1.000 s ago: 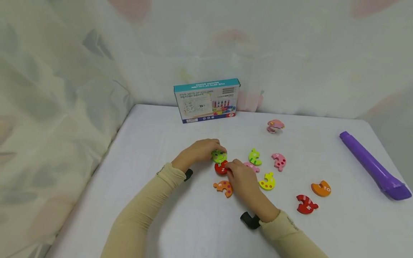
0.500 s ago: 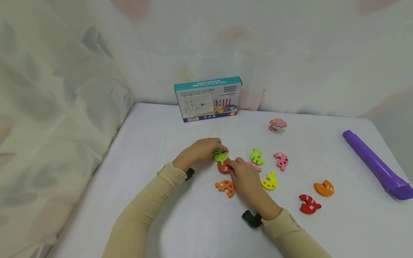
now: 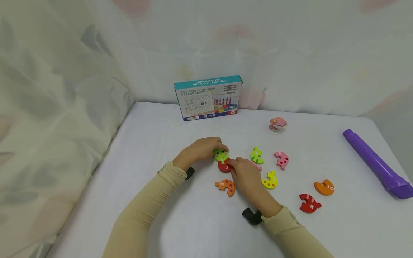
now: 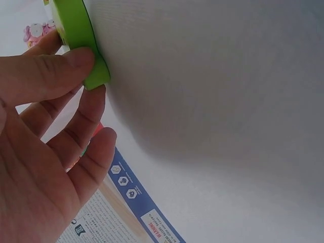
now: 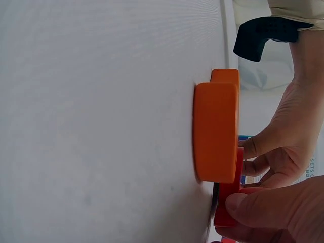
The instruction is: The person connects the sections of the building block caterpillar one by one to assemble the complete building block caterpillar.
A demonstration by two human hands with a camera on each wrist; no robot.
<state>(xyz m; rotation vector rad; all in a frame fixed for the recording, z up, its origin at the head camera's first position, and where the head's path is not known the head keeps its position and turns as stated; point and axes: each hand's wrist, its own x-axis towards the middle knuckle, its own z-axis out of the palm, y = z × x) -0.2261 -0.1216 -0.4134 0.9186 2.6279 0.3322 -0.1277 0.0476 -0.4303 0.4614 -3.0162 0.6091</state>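
My left hand [image 3: 203,148] holds a green puzzle piece with a smiling face [image 3: 221,156], the thumb and fingers on its edge. The left wrist view shows the thumb pressed on the side of this green piece [image 4: 78,30]. My right hand [image 3: 246,176] pinches a red puzzle piece marked 2 [image 3: 222,167], partly covered by the fingertips. The green piece's lower tab lies at the red piece's upper edge. An orange spotted puzzle piece marked 3 [image 3: 230,185] lies just below them. In the right wrist view, the thumb presses the red piece [image 5: 228,205] behind the orange piece [image 5: 216,131].
Right of my hands lie loose puzzle pieces: light green [image 3: 256,157], yellow [image 3: 270,182], pink [image 3: 280,157], red [image 3: 309,206] and orange [image 3: 325,188]. A boxed bead toy [image 3: 209,100] stands behind. A pink figurine [image 3: 278,124] and a purple tube-like object [image 3: 374,161] lie farther off.
The red piece has shifted slightly up against the green face piece, and the gap between them looks smaller. Both hands keep their hold. The whole head view has shifted a little.
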